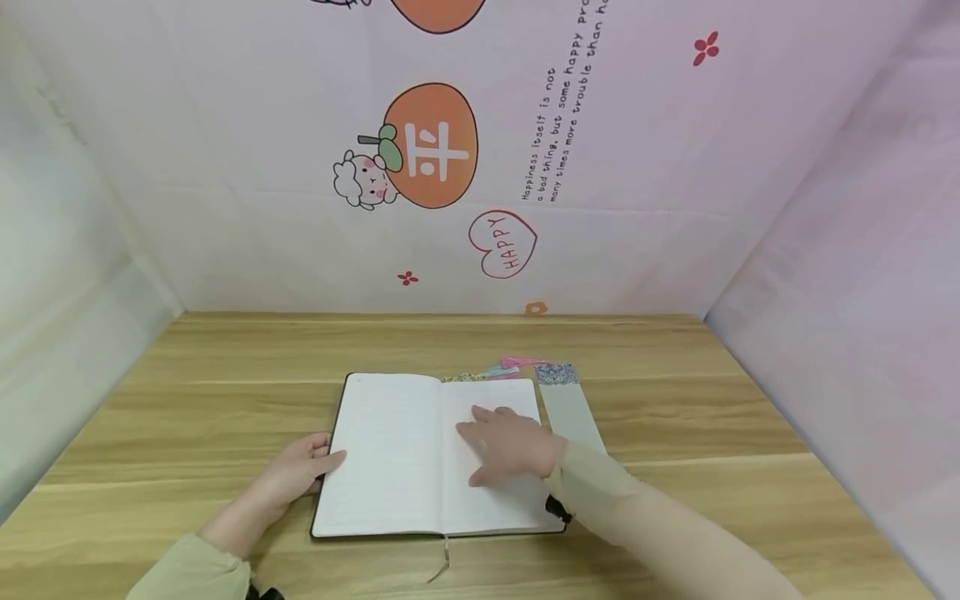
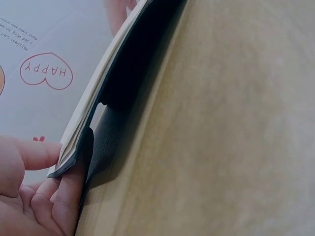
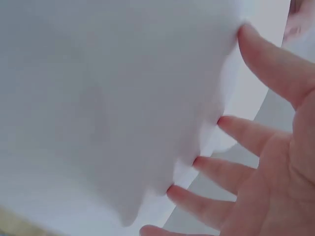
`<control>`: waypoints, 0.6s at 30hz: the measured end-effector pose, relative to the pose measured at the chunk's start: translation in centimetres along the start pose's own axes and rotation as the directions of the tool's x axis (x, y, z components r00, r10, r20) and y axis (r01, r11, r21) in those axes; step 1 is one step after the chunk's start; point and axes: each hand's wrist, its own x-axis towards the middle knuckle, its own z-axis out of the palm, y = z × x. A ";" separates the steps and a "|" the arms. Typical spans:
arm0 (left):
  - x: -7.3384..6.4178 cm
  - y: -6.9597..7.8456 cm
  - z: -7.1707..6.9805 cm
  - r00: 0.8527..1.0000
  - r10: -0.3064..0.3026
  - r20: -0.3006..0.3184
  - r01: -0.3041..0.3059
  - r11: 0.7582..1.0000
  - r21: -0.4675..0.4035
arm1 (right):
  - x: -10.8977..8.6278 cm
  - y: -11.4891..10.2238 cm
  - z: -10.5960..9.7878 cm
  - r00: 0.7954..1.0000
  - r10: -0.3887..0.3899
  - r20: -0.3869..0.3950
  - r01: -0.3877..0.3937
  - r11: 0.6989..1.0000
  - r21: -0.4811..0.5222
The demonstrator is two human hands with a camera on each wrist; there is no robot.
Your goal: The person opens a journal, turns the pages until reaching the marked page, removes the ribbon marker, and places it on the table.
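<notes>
The open, black-covered paper notebook with white pages lies on the light-brown wood-grain table, centre fold running twelve to six o'clock. At nine, my left hand pinches its edge; toward three, my right hand, nearer the fold, touches it, fingers spread.
</notes>
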 end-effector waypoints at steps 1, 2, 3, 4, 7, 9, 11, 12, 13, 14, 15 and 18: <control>0.0 0.0 0.0 1.000 -0.003 -0.004 0.003 1.000 -0.001 | 0.2 0.3 -0.3 1.000 0.005 0.002 -0.005 1.000 0.012; 0.0 0.0 0.0 1.000 0.001 -0.002 -0.001 1.000 -0.001 | 0.4 0.6 -0.5 1.000 0.012 0.004 -0.012 1.000 0.022; 0.0 0.0 0.0 1.000 0.003 -0.003 -0.003 1.000 -0.003 | 0.5 0.9 -0.8 1.000 0.019 0.006 -0.020 0.999 0.032; 0.0 -0.1 0.0 1.000 0.008 0.000 -0.008 1.000 -0.003 | 0.7 1.2 -0.9 1.000 0.024 0.004 -0.024 0.999 0.044; 0.0 -0.1 0.0 1.000 0.016 -0.002 -0.016 1.000 -0.014 | 1.2 1.9 -1.2 0.999 0.032 -0.005 -0.031 0.998 0.056; 0.0 -0.2 0.0 1.000 0.021 0.001 -0.021 1.000 -0.020 | 1.4 2.2 -1.3 0.999 0.032 -0.010 -0.031 0.997 0.063; 0.0 -0.2 0.0 1.000 0.023 0.004 -0.023 0.999 -0.031 | 1.5 2.5 -1.3 0.999 0.031 -0.015 -0.030 0.997 0.067; 0.0 -0.2 0.0 1.000 0.025 0.006 -0.025 0.999 -0.033 | 1.6 2.5 -1.4 0.999 0.028 -0.020 -0.027 0.997 0.067; 0.0 -0.2 0.0 0.999 0.030 0.010 -0.030 0.999 -0.033 | 1.7 2.6 -1.4 0.999 0.026 -0.025 -0.025 0.998 0.062; 0.0 -0.2 0.0 0.999 0.035 0.012 -0.034 0.999 -0.033 | 1.8 2.7 -1.4 0.999 0.024 -0.031 -0.022 0.998 0.057; 0.0 -0.2 0.0 0.999 0.033 0.012 -0.033 0.999 -0.034 | 2.0 2.9 -1.4 0.999 0.022 -0.036 -0.021 0.999 0.046; 0.0 -0.1 -0.1 0.999 0.035 0.011 -0.034 0.999 -0.026 | 2.6 3.5 -1.4 0.998 0.020 -0.055 -0.020 1.000 0.002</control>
